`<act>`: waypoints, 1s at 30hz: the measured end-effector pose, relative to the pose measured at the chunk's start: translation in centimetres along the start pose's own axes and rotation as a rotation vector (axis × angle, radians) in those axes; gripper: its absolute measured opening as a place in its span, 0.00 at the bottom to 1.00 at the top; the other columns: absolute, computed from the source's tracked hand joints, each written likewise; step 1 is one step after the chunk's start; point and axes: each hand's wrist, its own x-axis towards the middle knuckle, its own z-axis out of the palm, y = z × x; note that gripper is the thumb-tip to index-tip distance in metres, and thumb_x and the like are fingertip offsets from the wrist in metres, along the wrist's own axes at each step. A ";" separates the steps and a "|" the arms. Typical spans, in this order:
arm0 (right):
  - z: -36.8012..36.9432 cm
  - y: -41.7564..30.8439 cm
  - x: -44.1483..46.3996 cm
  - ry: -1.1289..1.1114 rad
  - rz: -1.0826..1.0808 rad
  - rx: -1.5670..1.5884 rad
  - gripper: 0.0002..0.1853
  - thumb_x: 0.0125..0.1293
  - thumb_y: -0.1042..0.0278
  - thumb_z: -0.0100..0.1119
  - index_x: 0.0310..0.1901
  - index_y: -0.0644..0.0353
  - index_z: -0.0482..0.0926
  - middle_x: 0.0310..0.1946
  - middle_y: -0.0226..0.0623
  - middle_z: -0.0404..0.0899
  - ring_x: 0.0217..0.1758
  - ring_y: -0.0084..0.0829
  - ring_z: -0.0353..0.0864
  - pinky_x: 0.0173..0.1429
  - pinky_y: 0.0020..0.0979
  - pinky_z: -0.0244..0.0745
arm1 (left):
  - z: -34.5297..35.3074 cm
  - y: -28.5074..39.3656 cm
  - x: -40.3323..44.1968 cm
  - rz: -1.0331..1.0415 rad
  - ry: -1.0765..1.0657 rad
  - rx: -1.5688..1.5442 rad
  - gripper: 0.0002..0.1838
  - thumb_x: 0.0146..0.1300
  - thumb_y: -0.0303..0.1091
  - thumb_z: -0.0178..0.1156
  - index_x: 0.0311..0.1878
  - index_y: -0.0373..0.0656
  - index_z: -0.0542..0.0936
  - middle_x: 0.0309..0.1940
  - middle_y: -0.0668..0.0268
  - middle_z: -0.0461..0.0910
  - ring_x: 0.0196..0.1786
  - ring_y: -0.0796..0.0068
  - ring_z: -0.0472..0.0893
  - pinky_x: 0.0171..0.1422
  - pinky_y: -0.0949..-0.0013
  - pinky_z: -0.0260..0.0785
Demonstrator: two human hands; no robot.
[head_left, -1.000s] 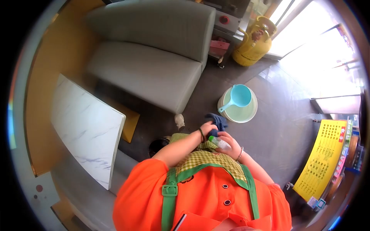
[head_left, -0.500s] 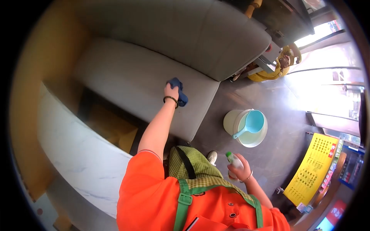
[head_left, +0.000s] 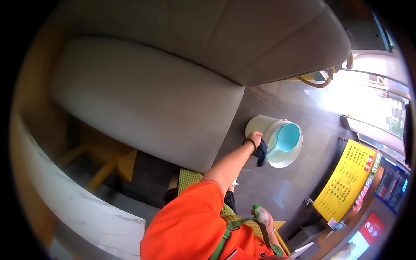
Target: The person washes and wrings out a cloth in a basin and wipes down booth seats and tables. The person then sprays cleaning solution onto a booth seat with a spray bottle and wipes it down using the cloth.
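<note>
While the left hand (head_left: pixel 255 137) had the dark blue cloth (head_left: pixel 261 153) on the grey bench seat (head_left: pixel 147 99) half a second ago, both are now off it, at the white bucket (head_left: pixel 284 163). Right hand (head_left: pixel 268 222) keeps its green-capped bottle (head_left: pixel 261 214), now nearer the torso. Cloth is gripped in the left fist, hanging below it, next to the handle of the blue ladle (head_left: pixel 288 138); can't tell whether it touches the bucket. Bottle grasped in right fingers, cap showing, well apart from the cloth. Count: one cloth, one bottle, one bucket, one ladle lying across the bucket's mouth, one yellow sign (head_left: pixel 344 182).
</note>
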 end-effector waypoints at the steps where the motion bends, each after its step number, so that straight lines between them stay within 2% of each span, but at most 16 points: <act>1: 0.0 -1.0 0.2 -0.001 -0.031 0.021 0.19 0.46 0.75 0.61 0.44 0.63 0.74 0.37 0.32 0.77 0.38 0.21 0.75 0.44 0.23 0.69 | 0.3 -0.7 -2.5 -0.033 -0.001 -0.012 0.17 0.51 0.24 0.45 0.44 0.41 0.78 0.44 0.59 0.78 0.49 0.69 0.76 0.55 0.70 0.65; 5: -0.6 -6.3 0.1 0.031 -0.212 -0.143 0.20 0.46 0.76 0.60 0.45 0.63 0.74 0.36 0.31 0.76 0.38 0.21 0.74 0.44 0.24 0.69 | -3.8 -3.5 -9.4 0.242 -0.128 -0.031 0.29 0.46 0.22 0.49 0.57 0.44 0.70 0.53 0.59 0.72 0.55 0.68 0.72 0.59 0.70 0.62; 8: 0.5 -8.1 2.3 0.071 -0.355 -0.191 0.20 0.45 0.75 0.60 0.45 0.63 0.73 0.35 0.32 0.76 0.37 0.24 0.74 0.44 0.27 0.69 | -8.6 -0.2 -14.9 0.400 -0.219 0.202 0.26 0.44 0.25 0.52 0.52 0.52 0.76 0.49 0.57 0.72 0.57 0.61 0.67 0.63 0.64 0.57; 11: 2.8 -11.2 4.6 0.090 -0.527 -0.277 0.23 0.44 0.76 0.60 0.47 0.63 0.70 0.36 0.37 0.74 0.36 0.29 0.74 0.44 0.30 0.70 | -12.3 6.7 -22.2 0.427 -0.410 0.283 0.29 0.46 0.36 0.59 0.58 0.52 0.70 0.64 0.53 0.52 0.65 0.57 0.57 0.68 0.62 0.48; 13: 5.5 -14.7 5.1 0.047 -0.586 -0.328 0.28 0.44 0.76 0.60 0.51 0.64 0.65 0.41 0.43 0.70 0.41 0.37 0.73 0.47 0.34 0.69 | -13.6 10.3 -26.4 0.648 -0.426 0.490 0.36 0.46 0.43 0.64 0.61 0.50 0.66 0.66 0.53 0.46 0.67 0.57 0.52 0.69 0.62 0.47; 15: 8.2 -18.7 3.9 0.013 -0.940 -0.577 0.31 0.45 0.75 0.60 0.54 0.64 0.61 0.45 0.48 0.66 0.47 0.44 0.70 0.51 0.37 0.66 | -14.2 12.7 -29.1 0.724 -0.381 0.480 0.39 0.44 0.48 0.65 0.61 0.47 0.64 0.65 0.53 0.47 0.67 0.55 0.52 0.69 0.61 0.46; 16: 9.2 -21.0 3.1 -0.084 -1.016 -0.590 0.31 0.47 0.74 0.60 0.54 0.65 0.60 0.46 0.50 0.65 0.50 0.49 0.67 0.54 0.39 0.64 | -14.6 13.9 -30.1 0.733 -0.254 0.430 0.39 0.44 0.48 0.66 0.60 0.46 0.65 0.64 0.53 0.48 0.66 0.55 0.53 0.69 0.61 0.46; 19: 9.3 -26.7 1.9 -0.519 -0.861 -0.559 0.34 0.48 0.79 0.55 0.60 0.66 0.56 0.55 0.47 0.62 0.59 0.41 0.64 0.61 0.37 0.60 | -16.2 17.1 -32.5 0.796 -0.005 0.336 0.35 0.43 0.47 0.67 0.55 0.43 0.69 0.61 0.55 0.53 0.65 0.57 0.54 0.69 0.62 0.46; 21: 9.2 -28.4 3.6 -0.970 -0.623 -0.136 0.36 0.49 0.84 0.51 0.63 0.65 0.53 0.60 0.42 0.60 0.66 0.35 0.58 0.66 0.34 0.54 | -17.2 18.8 -34.4 0.791 0.100 0.367 0.32 0.42 0.46 0.68 0.51 0.41 0.71 0.59 0.58 0.57 0.65 0.59 0.54 0.68 0.63 0.47; 22: 9.7 -29.3 4.0 -1.190 -0.527 0.058 0.35 0.51 0.86 0.48 0.63 0.65 0.54 0.62 0.38 0.59 0.69 0.34 0.53 0.69 0.33 0.49 | -17.5 19.0 -35.3 0.890 0.247 0.426 0.30 0.43 0.41 0.68 0.50 0.42 0.70 0.56 0.59 0.61 0.61 0.62 0.60 0.64 0.63 0.53; 23: 10.5 -30.5 4.1 -1.227 -0.534 0.039 0.35 0.51 0.86 0.48 0.63 0.65 0.54 0.62 0.38 0.59 0.69 0.34 0.53 0.69 0.33 0.49 | -17.9 19.4 -35.7 0.896 0.289 0.427 0.30 0.43 0.41 0.68 0.50 0.42 0.70 0.56 0.59 0.61 0.61 0.62 0.60 0.64 0.63 0.53; 25: 11.8 -32.2 3.5 -1.208 -0.408 0.067 0.28 0.54 0.83 0.48 0.60 0.66 0.60 0.60 0.40 0.62 0.67 0.34 0.56 0.67 0.34 0.54 | -18.0 19.6 -36.4 0.929 0.534 0.074 0.29 0.44 0.34 0.67 0.52 0.43 0.69 0.53 0.60 0.65 0.55 0.65 0.67 0.59 0.66 0.60; 26: 12.7 -33.6 3.0 -1.127 -0.345 0.021 0.22 0.58 0.79 0.47 0.57 0.65 0.64 0.56 0.40 0.66 0.61 0.34 0.64 0.62 0.33 0.61 | -18.4 19.6 -36.6 1.002 0.707 0.175 0.30 0.45 0.30 0.66 0.54 0.44 0.67 0.48 0.61 0.69 0.46 0.70 0.73 0.52 0.69 0.66; 27: 13.4 -34.0 3.7 -1.141 -0.347 0.011 0.22 0.58 0.79 0.47 0.57 0.65 0.64 0.56 0.40 0.66 0.61 0.34 0.64 0.62 0.33 0.61 | -19.0 19.7 -37.1 1.006 0.724 0.174 0.30 0.45 0.30 0.66 0.54 0.44 0.67 0.48 0.61 0.69 0.46 0.70 0.73 0.52 0.69 0.66; 29: 15.2 -34.4 6.7 -0.703 -0.212 -0.053 0.20 0.60 0.74 0.49 0.56 0.62 0.66 0.52 0.39 0.70 0.52 0.32 0.70 0.55 0.30 0.67 | -20.2 20.4 -39.0 0.885 0.684 -0.043 0.31 0.45 0.29 0.65 0.54 0.44 0.65 0.39 0.64 0.72 0.38 0.76 0.75 0.47 0.71 0.68; 30: 16.0 -33.9 7.8 -0.692 -0.168 -0.095 0.21 0.65 0.62 0.48 0.58 0.58 0.65 0.50 0.40 0.70 0.48 0.33 0.71 0.54 0.32 0.67 | -20.6 20.6 -39.9 0.839 0.663 -0.153 0.31 0.45 0.28 0.64 0.55 0.44 0.64 0.34 0.65 0.74 0.33 0.79 0.75 0.44 0.72 0.69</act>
